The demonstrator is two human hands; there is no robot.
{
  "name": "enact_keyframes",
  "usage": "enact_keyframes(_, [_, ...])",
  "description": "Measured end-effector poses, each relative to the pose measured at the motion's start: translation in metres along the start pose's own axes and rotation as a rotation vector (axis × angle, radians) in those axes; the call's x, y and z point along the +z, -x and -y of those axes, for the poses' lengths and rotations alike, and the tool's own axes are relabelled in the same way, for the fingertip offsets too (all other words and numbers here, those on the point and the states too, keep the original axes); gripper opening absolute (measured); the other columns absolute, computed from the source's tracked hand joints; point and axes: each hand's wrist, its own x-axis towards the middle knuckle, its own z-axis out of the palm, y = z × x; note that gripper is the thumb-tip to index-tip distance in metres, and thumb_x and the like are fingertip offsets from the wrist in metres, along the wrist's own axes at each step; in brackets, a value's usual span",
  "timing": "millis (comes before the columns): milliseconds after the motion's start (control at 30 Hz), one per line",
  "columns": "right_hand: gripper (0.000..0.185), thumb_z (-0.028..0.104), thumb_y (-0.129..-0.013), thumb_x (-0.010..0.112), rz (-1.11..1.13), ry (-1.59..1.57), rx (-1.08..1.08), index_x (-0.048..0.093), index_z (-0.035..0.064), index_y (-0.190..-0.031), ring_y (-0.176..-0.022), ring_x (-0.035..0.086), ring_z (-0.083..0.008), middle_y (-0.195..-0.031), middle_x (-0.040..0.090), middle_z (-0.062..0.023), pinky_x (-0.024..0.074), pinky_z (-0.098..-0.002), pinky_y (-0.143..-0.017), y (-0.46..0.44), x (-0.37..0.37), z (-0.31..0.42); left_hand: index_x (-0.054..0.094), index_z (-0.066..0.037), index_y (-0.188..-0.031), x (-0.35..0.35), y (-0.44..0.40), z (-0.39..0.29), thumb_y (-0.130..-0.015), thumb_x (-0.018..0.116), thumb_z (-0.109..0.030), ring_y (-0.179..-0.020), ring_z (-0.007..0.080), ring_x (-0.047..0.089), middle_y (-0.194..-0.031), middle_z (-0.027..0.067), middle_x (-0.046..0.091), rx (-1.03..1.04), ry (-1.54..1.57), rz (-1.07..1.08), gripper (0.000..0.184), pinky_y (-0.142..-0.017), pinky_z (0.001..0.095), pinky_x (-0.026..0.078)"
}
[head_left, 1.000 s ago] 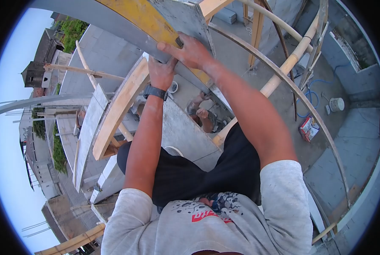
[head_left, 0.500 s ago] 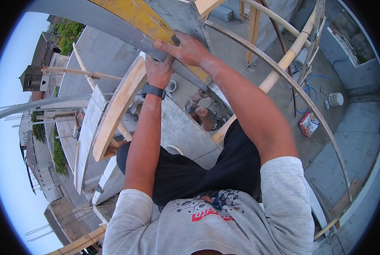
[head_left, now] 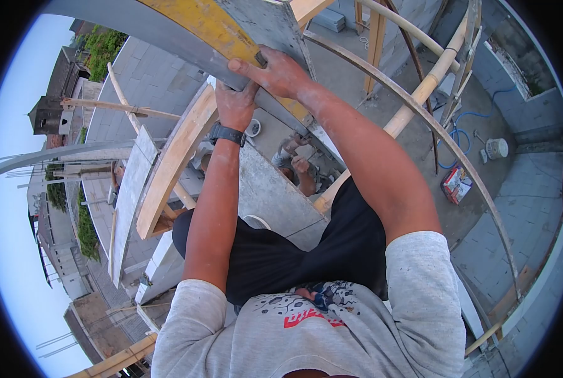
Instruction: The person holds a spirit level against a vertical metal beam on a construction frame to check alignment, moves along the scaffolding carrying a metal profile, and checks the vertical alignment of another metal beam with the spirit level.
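A long yellow level (head_left: 215,30) lies against a long grey metal beam (head_left: 161,43), both running diagonally from the upper left. My right hand (head_left: 278,70) is wrapped over the yellow level's edge, its thumb pointing left. Just below and left of it, my left hand (head_left: 236,104), with a dark watch on the wrist, grips the grey beam from beneath; its fingertips are partly hidden. The two hands nearly touch. Below, in the gap past the level's lower end, a co-worker's hands (head_left: 299,164) show near the beam's end.
A pale timber (head_left: 179,160) curves left of my arm. Grey boards (head_left: 269,189) lie above my knees. Bamboo poles (head_left: 420,94) and a curved strip (head_left: 445,135) cross at the right. On the floor below stand a white bucket (head_left: 497,148), a red-and-white bag (head_left: 456,186) and a blue hose (head_left: 461,142).
My hands keep their hold, with the view shifted slightly. Down in the gap, the co-worker's hands and head have moved a little.
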Motion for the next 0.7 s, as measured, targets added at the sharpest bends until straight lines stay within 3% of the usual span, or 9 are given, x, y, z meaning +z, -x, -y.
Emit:
enact_keyframes(333, [0.114,0.087,-0.073,0.055,-0.019,-0.018,-0.034,0.053,-0.0111,-0.130,-0.118,0.060,-0.0394,-0.123,0.060,-0.0327,0.0470,-0.0418,-0.099,0.0006,0.0000,-0.0019,0.056,0.001,-0.118,-0.0020,-0.0021,0.0032,-0.078,0.081,-0.018,-0.099,0.0222,0.064,-0.110,0.0125,0.067,0.036,-0.103,-0.016,0.051,-0.085,0.0354,0.052])
enact_keyframes(700, [0.121,0.090,-0.069,0.053,-0.038,-0.003,-0.025,0.050,-0.0129,-0.133,-0.114,0.063,-0.0391,-0.120,0.061,-0.0324,0.0498,-0.0410,-0.097,-0.0004,0.0035,-0.0029,0.056,0.001,-0.119,-0.0019,-0.0018,0.0035,-0.079,0.081,-0.019,-0.099,0.0229,0.064,-0.110,0.0131,0.067,0.008,-0.103,-0.012,0.051,-0.086,0.0355,0.051])
